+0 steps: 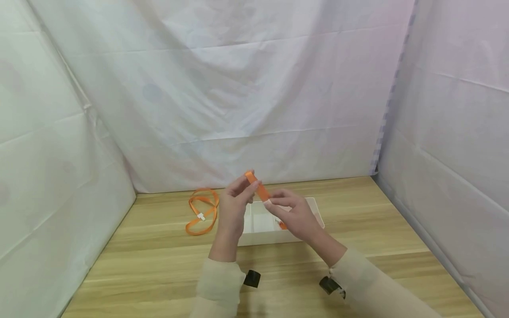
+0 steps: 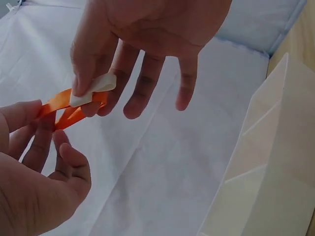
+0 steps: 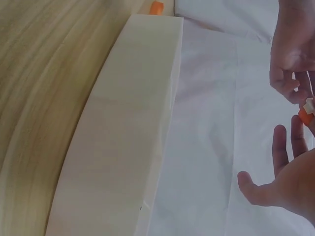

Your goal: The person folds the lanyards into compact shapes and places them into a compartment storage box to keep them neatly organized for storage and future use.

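A folded orange lanyard [image 1: 262,192] is stretched between both hands above a white box. My left hand [image 1: 233,205] pinches one end of it between thumb and fingers. At the other end my right hand [image 1: 293,215] pinches it with thumb and index finger, right at a white end piece [image 2: 93,89]. The right hand's other fingers spread out straight in the left wrist view. In the right wrist view both hands sit at the right edge, with only a bit of orange strap [image 3: 306,117] showing.
Below the hands stands the white divided box [image 1: 270,238], with a small orange item [image 1: 282,225] inside. A second orange lanyard [image 1: 203,230] with a white clip [image 1: 201,216] lies looped on the wooden table [image 1: 159,265], left of the box. White cloth [image 1: 238,88] encloses the back and sides.
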Demonstrator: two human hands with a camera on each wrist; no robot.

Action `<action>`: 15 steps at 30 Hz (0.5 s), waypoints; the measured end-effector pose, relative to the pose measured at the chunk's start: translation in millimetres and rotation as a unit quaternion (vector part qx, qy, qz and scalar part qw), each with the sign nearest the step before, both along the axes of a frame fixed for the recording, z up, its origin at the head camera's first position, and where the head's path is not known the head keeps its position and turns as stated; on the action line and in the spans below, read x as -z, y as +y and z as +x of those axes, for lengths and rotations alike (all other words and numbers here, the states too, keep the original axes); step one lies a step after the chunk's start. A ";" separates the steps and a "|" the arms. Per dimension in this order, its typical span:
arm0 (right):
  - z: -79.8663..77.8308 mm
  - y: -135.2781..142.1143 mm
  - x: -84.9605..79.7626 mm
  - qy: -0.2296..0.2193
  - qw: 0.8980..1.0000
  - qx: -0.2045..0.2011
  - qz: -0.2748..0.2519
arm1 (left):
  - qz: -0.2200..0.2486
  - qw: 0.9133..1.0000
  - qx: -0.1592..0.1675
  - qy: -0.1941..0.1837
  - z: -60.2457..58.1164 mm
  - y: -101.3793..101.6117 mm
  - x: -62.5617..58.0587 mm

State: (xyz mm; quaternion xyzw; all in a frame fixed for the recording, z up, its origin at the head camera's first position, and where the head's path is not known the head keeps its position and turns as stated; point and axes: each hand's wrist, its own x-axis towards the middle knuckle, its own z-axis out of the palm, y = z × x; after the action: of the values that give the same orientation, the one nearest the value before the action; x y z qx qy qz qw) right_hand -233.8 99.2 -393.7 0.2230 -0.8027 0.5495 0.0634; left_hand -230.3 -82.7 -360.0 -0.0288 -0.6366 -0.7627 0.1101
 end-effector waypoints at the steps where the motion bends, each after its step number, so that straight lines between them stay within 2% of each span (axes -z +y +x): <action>1: 0.9 0.4 0.2 0.001 1.000 -0.002 0.001 | -0.012 1.000 -0.007 -0.009 1.2 -1.3 -2.4; 5: 4.3 2.1 0.1 -0.011 1.000 -0.009 0.005 | -0.046 0.998 -0.015 -0.027 7.4 -4.3 -11.7; 8: 7.3 3.1 -1.9 -0.035 0.999 -0.015 0.016 | -0.018 1.000 0.009 -0.020 11.7 -5.9 -16.7; 12: 14.5 4.7 -6.7 -0.096 0.995 -0.030 0.017 | 0.032 0.999 0.039 -0.008 15.0 -8.3 -19.3; 15: 21.0 5.9 -11.6 -0.132 0.990 -0.048 0.005 | 0.042 0.998 0.049 -0.004 16.1 -9.5 -19.9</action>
State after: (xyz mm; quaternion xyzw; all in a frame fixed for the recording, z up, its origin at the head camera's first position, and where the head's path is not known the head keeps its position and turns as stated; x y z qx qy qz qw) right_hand -212.8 105.2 -382.1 0.1875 -0.7951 0.5725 -0.0706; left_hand -214.2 -92.2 -340.1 -0.0526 -0.6024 -0.7933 0.0714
